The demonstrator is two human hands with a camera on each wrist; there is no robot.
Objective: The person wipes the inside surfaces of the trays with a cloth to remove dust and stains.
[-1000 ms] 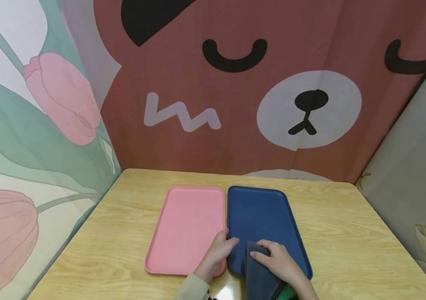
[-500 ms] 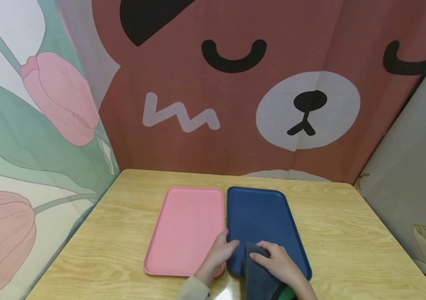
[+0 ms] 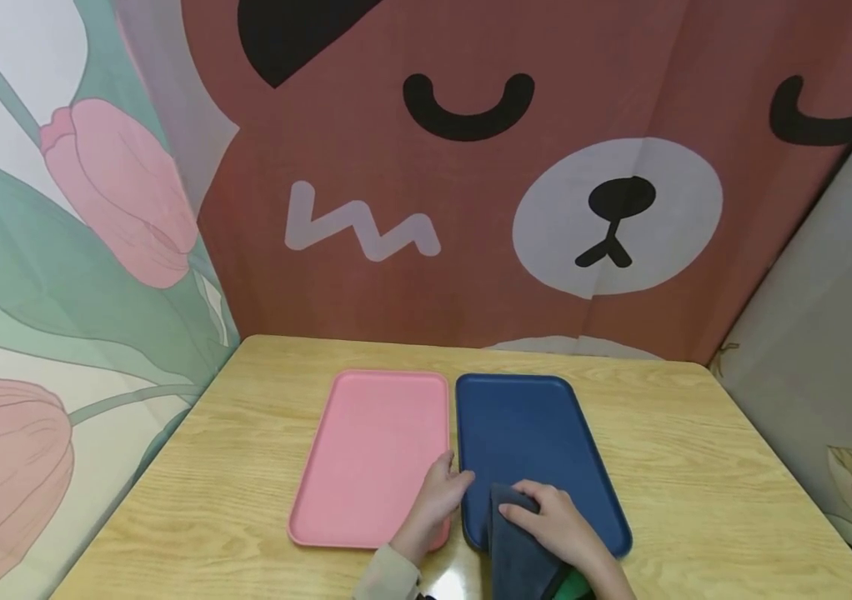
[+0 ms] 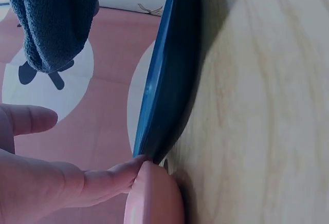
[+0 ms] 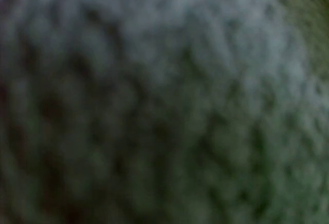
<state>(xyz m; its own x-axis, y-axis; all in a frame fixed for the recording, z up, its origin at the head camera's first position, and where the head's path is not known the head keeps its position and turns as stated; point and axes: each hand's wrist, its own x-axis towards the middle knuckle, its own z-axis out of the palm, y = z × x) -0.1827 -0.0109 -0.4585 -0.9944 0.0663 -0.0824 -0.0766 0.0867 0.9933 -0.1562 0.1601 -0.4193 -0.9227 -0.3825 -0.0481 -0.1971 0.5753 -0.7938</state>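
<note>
A pink tray (image 3: 373, 458) and a blue tray (image 3: 523, 425) lie side by side on the table, a narrow gap between them. My left hand (image 3: 435, 500) reaches over the pink tray's near right corner, fingers straight at the gap and thumb pointing toward the blue tray. In the left wrist view its fingertips (image 4: 136, 168) are right where the two rims come close. My right hand (image 3: 555, 525) grips a folded dark grey-blue towel (image 3: 519, 550) above the near end of the blue tray. Fuzzy fabric fills the right wrist view, hiding that hand.
The wooden table (image 3: 704, 492) extends on both sides of the trays. Behind it hangs a brown curtain (image 3: 471, 292) printed with a bear face. A floral cloth (image 3: 118, 333) hangs along the left, and a pale one (image 3: 831, 333) along the right.
The blue tray's near end has shifted slightly to the right, widening the gap beside the pink tray. My left hand has moved slightly forward; the right hand and towel stay in place.
</note>
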